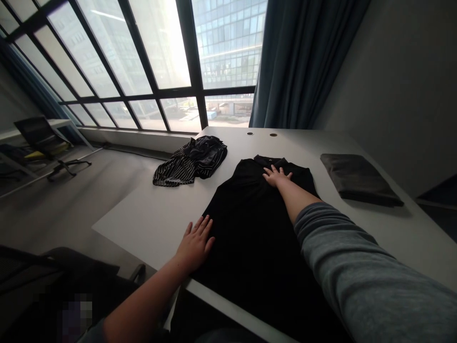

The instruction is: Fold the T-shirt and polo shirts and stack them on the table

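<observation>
A black garment with a collar (257, 224) lies spread flat on the white table (143, 224), its collar toward the far side. My right hand (276, 176) rests palm down on the garment just below the collar, fingers spread. My left hand (194, 244) presses flat at the garment's left edge, partly on the table, and holds nothing. Beyond it lies a crumpled black-and-white striped garment (189, 162). A folded dark grey cloth (359, 180) sits to the right, near the table's far side.
Two small round holes (260, 134) mark the table's far end, below a large window (143, 62) and a blue-grey curtain (300, 62). A wall (392, 85) runs along the right. A black chair (43, 143) stands on the floor at left, another (64, 281) at lower left.
</observation>
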Action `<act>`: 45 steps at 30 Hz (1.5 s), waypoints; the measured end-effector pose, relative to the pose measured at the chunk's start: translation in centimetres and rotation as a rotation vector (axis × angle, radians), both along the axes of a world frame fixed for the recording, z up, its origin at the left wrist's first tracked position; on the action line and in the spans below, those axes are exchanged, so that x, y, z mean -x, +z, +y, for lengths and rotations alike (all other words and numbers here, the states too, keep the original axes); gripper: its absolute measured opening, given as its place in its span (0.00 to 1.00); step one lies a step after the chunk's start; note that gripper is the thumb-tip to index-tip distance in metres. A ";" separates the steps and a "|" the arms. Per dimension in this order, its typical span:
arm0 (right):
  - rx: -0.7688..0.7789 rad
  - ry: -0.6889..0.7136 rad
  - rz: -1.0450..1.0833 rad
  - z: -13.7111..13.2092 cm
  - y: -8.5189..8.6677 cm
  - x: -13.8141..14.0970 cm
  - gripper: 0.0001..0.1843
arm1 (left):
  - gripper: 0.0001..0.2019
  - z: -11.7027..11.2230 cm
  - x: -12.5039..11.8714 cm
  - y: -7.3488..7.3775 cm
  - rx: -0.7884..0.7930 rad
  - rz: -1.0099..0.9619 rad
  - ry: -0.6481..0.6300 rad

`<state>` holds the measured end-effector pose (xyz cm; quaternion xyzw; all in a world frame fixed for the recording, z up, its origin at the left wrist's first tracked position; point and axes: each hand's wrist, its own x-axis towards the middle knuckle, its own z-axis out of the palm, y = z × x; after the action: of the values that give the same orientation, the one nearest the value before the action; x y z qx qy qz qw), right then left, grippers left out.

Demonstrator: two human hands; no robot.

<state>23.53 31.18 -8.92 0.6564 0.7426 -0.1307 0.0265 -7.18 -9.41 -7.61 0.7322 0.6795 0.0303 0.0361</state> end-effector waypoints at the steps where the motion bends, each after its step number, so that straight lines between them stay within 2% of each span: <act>1: 0.000 -0.001 -0.002 0.5 0.0 0.0 0.38 | 0.30 0.5 0.0 0.0 -0.004 -0.005 -0.003; 6: 0.009 -0.004 -0.006 1.8 0.1 -0.2 0.38 | 0.31 1.4 0.1 0.4 -0.035 -0.047 -0.014; 8: -0.015 -0.002 -0.020 1.8 0.5 -0.1 0.37 | 0.31 0.7 0.1 1.1 -0.072 -0.057 0.055; 11: -0.224 0.065 -0.058 1.3 1.7 1.3 0.32 | 0.27 -1.2 0.4 2.6 -0.068 -0.030 0.229; 13: -0.371 0.193 -0.066 1.0 2.7 3.3 0.27 | 0.22 -2.5 0.8 3.6 -0.012 -0.018 0.308; 15: -0.406 0.357 -0.052 0.7 3.8 6.1 0.24 | 0.16 -3.3 1.2 4.6 0.064 -0.021 0.354; 17: -0.372 0.511 -0.043 0.4 4.6 9.2 0.22 | 0.12 -3.6 1.4 5.3 0.143 -0.023 0.370; 20: -0.254 0.738 -0.106 0.0 5.3 13.4 0.29 | 0.08 -3.3 1.4 6.1 0.226 -0.043 0.363; 22: -0.185 0.825 -0.156 -0.3 5.5 15.1 0.31 | 0.06 -3.0 1.2 6.5 0.233 -0.075 0.377; 24: -0.170 0.843 -0.177 -0.5 5.5 15.9 0.28 | 0.05 -3.0 1.0 6.7 0.217 -0.113 0.400; 29: -0.191 0.838 -0.209 -1.0 5.8 15.3 0.22 | 0.05 -3.9 0.8 6.9 0.156 -0.265 0.409; 35: -0.281 0.795 -0.235 -1.9 6.9 13.4 0.18 | 0.09 -4.5 0.5 7.6 -0.028 -0.408 0.351; 41: -0.396 0.774 -0.253 -2.4 8.4 11.4 0.17 | 0.08 -4.2 -0.8 8.8 -0.101 -0.449 0.258; 45: -0.432 0.807 -0.259 -2.5 9.1 9.6 0.15 | 0.08 -4.1 -2.1 10.1 -0.134 -0.474 0.175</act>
<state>13.93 28.65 0.20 0.3167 0.9390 0.1304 0.0307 -5.08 -13.47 2.44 0.6438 0.7093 0.2489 0.1431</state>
